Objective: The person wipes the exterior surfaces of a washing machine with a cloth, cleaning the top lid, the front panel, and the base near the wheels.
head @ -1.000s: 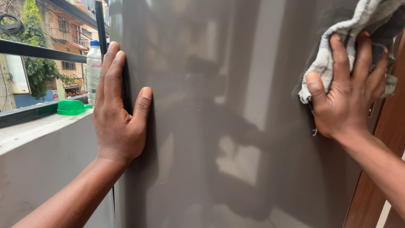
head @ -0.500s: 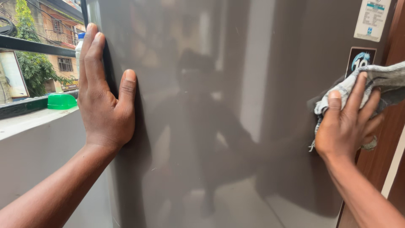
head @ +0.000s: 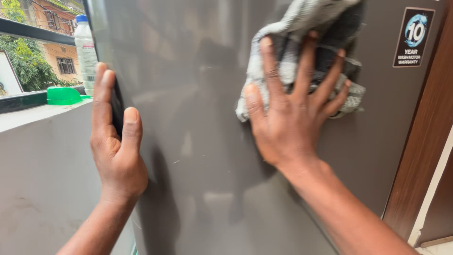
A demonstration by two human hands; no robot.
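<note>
A tall glossy grey appliance door (head: 198, 156) fills most of the head view. My left hand (head: 115, 141) grips its left edge, fingers wrapped round the side and thumb flat on the front. My right hand (head: 290, 113) presses a crumpled grey and white checked cloth (head: 306, 28) flat against the upper middle of the door, fingers spread over the cloth.
A dark sticker (head: 414, 37) sits at the door's upper right. A brown wooden frame (head: 427, 141) runs down the right side. To the left, a grey ledge (head: 33, 113) holds a green lid (head: 63, 96) and a white plastic bottle (head: 85, 49) by an open window.
My right hand has carried the cloth from the door's right edge leftward and up to the upper middle. My left hand has slid lower along the left edge.
</note>
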